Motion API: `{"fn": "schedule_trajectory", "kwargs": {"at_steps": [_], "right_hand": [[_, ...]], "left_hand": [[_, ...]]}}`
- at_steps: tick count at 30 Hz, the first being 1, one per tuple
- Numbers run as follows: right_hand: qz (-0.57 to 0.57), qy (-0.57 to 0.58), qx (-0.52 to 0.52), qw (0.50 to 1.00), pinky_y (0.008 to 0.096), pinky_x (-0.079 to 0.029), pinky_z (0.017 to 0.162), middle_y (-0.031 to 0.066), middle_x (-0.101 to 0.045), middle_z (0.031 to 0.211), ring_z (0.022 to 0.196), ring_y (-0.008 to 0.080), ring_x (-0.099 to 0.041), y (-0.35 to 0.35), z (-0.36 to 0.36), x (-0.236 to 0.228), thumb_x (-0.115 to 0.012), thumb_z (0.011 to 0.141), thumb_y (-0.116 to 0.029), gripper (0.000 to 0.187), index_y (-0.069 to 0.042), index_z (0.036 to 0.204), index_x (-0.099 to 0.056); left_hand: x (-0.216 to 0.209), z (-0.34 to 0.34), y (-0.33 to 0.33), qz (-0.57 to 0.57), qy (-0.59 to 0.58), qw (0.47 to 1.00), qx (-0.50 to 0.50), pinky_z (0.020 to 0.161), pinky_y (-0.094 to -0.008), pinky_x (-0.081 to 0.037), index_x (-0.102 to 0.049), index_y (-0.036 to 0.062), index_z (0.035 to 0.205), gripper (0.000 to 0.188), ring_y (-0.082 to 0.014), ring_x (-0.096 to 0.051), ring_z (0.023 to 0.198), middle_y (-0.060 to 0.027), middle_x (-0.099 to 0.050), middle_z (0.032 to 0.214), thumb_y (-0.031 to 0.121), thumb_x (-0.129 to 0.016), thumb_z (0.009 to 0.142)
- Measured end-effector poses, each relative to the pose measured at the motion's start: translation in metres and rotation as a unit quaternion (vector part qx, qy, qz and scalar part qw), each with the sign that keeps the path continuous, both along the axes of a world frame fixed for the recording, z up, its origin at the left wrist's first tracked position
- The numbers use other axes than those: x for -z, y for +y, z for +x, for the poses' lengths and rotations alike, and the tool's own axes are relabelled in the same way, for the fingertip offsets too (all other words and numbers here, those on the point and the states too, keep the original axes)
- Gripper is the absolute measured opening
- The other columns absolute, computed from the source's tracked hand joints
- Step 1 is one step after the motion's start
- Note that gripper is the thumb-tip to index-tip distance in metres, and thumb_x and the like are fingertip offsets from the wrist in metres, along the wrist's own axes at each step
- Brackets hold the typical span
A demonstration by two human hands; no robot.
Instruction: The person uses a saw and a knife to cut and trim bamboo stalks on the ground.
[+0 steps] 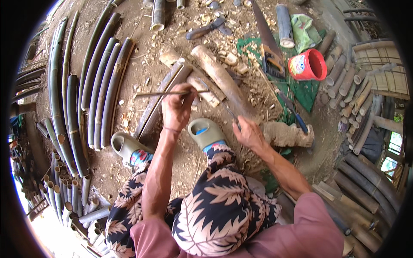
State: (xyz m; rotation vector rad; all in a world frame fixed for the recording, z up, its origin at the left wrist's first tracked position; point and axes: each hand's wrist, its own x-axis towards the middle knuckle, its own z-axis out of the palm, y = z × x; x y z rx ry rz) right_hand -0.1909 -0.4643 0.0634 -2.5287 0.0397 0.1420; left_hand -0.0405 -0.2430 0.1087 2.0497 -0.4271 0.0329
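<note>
My left hand (pixel 177 107) is closed around a thin brown stick (pixel 150 94), which lies roughly level and pokes out on both sides of the fist. To its right, my right hand (pixel 249 134) grips the handle of a knife (pixel 230 112). The narrow blade points up and left toward the stick's right end; whether they touch, I cannot tell. Below the hands, a split bamboo length (pixel 161 101) rests aslant on the ground by my left foot. Beyond them lies a thick pale log (pixel 221 75) among wood chips, with a pale block (pixel 206 92) beside it.
Dark bamboo poles (pixel 101 86) lie along the left. At the upper right are a handsaw (pixel 269 38), a red bucket (pixel 307 65) and a green cloth (pixel 304 92). A blue-handled tool (pixel 294 112) leans over a rough log (pixel 287 134). Cut bamboo (pixel 350 94) is stacked at right.
</note>
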Motion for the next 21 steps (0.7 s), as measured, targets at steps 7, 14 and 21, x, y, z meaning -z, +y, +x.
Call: {"fn": "schedule_trajectory", "kwargs": {"at_steps": [7, 14, 21], "right_hand": [[-0.02, 0.04, 0.044, 0.998, 0.0485, -0.054, 0.06, 0.0215, -0.064, 0.084, 0.068, 0.0414, -0.065, 0.011, 0.007, 0.008, -0.059, 0.094, -0.021, 0.021, 0.0, 0.095, -0.058], [0.006, 0.018, 0.035, 0.999, 0.0506, -0.055, 0.057, 0.0225, -0.063, 0.084, 0.07, 0.0447, -0.065, 0.009, -0.002, 0.011, -0.059, 0.094, -0.02, 0.02, -0.001, 0.093, -0.053], [0.001, 0.032, 0.048, 0.998, 0.0532, -0.054, 0.064, 0.0242, -0.063, 0.085, 0.073, 0.047, -0.065, 0.007, -0.009, 0.021, -0.057, 0.095, -0.022, 0.022, -0.001, 0.095, -0.053]], "left_hand": [[0.009, -0.01, -0.001, -0.08, 0.004, 0.997, 0.009, 0.073, -0.0312, -0.053, -0.068, 0.0052, 0.097, 0.013, -0.0208, -0.068, 0.083, -0.0093, -0.069, 0.092, 0.0, -0.071, 0.086], [0.004, -0.011, -0.001, -0.061, 0.008, 0.998, 0.005, 0.073, -0.0292, -0.052, -0.068, 0.0042, 0.098, 0.014, -0.0194, -0.067, 0.082, -0.0086, -0.069, 0.091, 0.0, -0.072, 0.085], [0.006, -0.006, 0.005, -0.036, -0.004, 0.999, 0.013, 0.072, -0.0267, -0.052, -0.069, 0.005, 0.1, 0.014, -0.0157, -0.065, 0.08, -0.0069, -0.069, 0.093, 0.0, -0.071, 0.087]]}}
